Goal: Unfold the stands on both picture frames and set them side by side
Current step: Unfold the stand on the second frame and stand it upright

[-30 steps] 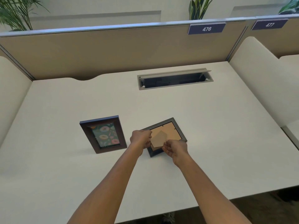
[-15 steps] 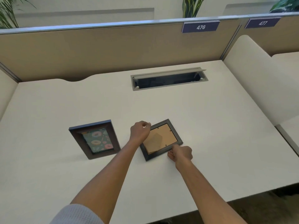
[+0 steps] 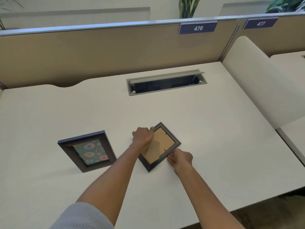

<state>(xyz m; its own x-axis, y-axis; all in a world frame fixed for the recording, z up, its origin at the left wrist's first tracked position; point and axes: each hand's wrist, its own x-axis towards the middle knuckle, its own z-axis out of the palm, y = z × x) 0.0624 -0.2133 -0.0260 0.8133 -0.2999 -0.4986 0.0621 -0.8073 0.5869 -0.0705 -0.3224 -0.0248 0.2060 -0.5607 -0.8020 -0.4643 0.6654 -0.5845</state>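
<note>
Two picture frames sit on the pale desk (image 3: 214,129), and only one is on its feet. Left of the recessed grey cable tray (image 3: 166,82) and nearer the desk's front edge, the dark brown wooden frame with the doughnut print (image 3: 87,151) stands leaning back, picture side toward the camera, which suggests its stand is already unfolded behind it.

Nearer than the tray and just right of the standing frame, the dark grey frame with the tan cardboard backing (image 3: 160,146) lies face down and turned cornerwise, so its back is reachable. Its tan easel stand looks flat against the backing, though a faint shadow there makes this hard to judge.

The left hand (image 3: 142,137) is curled over the frame's upper-left edge, gripping it. The right hand (image 3: 180,158) pinches the lower-right edge between closed fingers. Holding opposite edges probably steadies the frame for lifting it upright beside the first.
</note>
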